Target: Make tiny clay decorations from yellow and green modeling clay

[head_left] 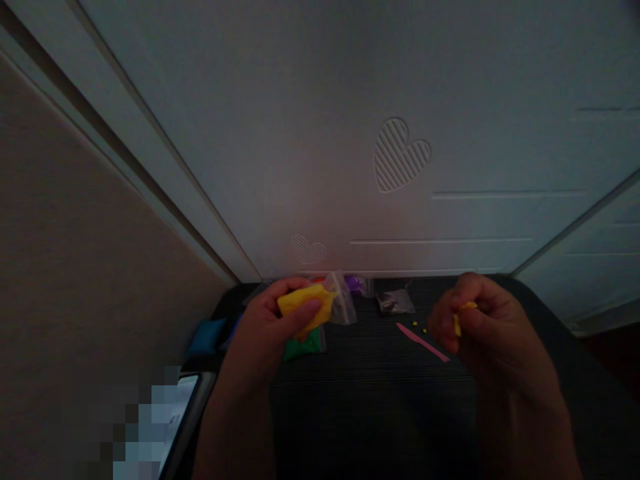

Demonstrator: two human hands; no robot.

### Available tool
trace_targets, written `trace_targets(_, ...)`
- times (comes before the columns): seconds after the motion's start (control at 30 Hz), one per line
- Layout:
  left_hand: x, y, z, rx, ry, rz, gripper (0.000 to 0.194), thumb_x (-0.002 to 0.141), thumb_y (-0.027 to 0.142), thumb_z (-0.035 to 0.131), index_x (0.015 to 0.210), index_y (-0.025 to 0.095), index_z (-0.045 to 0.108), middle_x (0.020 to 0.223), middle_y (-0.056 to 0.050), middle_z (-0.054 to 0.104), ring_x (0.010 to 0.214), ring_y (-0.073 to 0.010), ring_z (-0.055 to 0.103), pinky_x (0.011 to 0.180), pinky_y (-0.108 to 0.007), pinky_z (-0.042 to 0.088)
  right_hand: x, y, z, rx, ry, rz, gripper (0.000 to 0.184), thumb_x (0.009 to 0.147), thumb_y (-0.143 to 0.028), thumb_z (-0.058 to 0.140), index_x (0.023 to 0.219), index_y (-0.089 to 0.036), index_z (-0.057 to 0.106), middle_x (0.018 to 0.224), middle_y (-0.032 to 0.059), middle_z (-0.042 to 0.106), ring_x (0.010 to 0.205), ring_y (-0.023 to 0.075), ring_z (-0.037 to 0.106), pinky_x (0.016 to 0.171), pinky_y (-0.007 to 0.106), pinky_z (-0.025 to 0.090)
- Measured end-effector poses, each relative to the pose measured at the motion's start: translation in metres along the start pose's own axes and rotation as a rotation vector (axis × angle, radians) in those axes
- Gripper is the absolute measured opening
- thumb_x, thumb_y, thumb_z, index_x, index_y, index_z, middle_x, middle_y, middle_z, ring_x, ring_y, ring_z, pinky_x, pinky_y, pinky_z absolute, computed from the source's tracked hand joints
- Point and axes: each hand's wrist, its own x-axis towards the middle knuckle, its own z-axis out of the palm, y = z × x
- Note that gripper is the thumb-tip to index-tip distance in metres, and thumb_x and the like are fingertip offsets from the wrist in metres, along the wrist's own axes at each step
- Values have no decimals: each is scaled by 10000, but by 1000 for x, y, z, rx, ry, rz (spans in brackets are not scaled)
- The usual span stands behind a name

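Observation:
My left hand (273, 327) grips a small clear zip bag of yellow modelling clay (305, 303), its transparent top (343, 300) sticking out to the right. Between the fingertips of my right hand (487, 323) is a pinched-off bit of yellow clay (464, 315), partly hidden by the fingers. Both hands are raised over the dark table, well apart. On the table, left of my right hand, lie a pink plastic knife (423, 342) and two tiny yellow bits (415, 324). Below my left hand, a bag of green clay (303, 345) is partly covered.
A purple bag (356, 285) and a clear packet with dark contents (395, 301) lie along the table's back edge, against a white panel with heart reliefs (400, 157). At left are a blue object (206, 337) and a lit screen (177, 413), partly pixelated.

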Motion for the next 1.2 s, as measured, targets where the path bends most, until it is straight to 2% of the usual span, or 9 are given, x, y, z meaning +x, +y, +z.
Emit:
trace_targets(0.13,0,3,3,14,24,-10,250,604,236,677,821,183,564,678,32,596,513,-82,536,452,-163,411,0,0,1,1,26,27,54,718,-282,594,720,-233,569,502,-51,564,390,73,493,368,188,355)
trace_targets(0.37,0,5,4,7,52,-1,276,575,242,692,807,166,564,662,23,595,499,-90,535,437,-171,408,3,1,4,-105,133,13,231,822,-365,405,893,-251,593,592,-13,585,468,98,507,424,227,384)
trace_targets(0.53,1,1,0,2,23,0,235,602,226,675,808,185,571,669,35,597,517,-85,543,455,-168,416,4,-1,6,-15,63,3,217,819,-307,418,945,-264,590,544,-37,496,458,73,427,436,218,341)
trace_targets(0.63,1,0,0,-1,20,1,237,600,225,677,807,186,569,671,33,599,510,-86,544,450,-170,417,5,-1,7,-6,80,-4,206,791,-254,468,952,-261,596,526,-44,423,457,67,368,431,216,322)
trace_targets(0.73,1,1,2,-18,28,-2,236,597,215,684,799,183,566,666,32,597,519,-84,550,461,-163,423,4,-1,5,-74,128,-19,244,780,-216,479,992,-279,581,639,-24,503,530,75,432,459,214,371)
trace_targets(0.8,1,2,2,-20,24,-2,232,600,213,684,797,181,567,671,30,601,527,-81,552,470,-158,426,3,-2,3,-106,153,-13,270,788,-188,464,1014,-292,569,767,-13,570,611,78,502,537,209,435)
trace_targets(0.93,3,0,0,-16,15,7,234,615,210,674,821,178,569,689,20,608,531,-84,552,465,-157,424,3,-7,-7,-66,192,-3,286,806,-154,440,1032,-288,554,890,-1,622,718,84,584,645,192,493)
trace_targets(1.03,4,-4,-4,-3,2,13,218,632,205,663,830,199,571,700,30,608,542,-81,551,472,-155,425,3,-12,-15,10,208,-87,228,814,-160,439,979,-247,571,822,-7,640,656,63,587,601,150,496)
trace_targets(1.2,5,-7,-8,-2,-5,5,227,642,193,653,855,204,579,715,30,605,557,-81,554,479,-154,427,1,-17,-24,98,226,-289,105,752,-170,546,836,-211,594,656,-50,598,495,8,489,478,95,440)
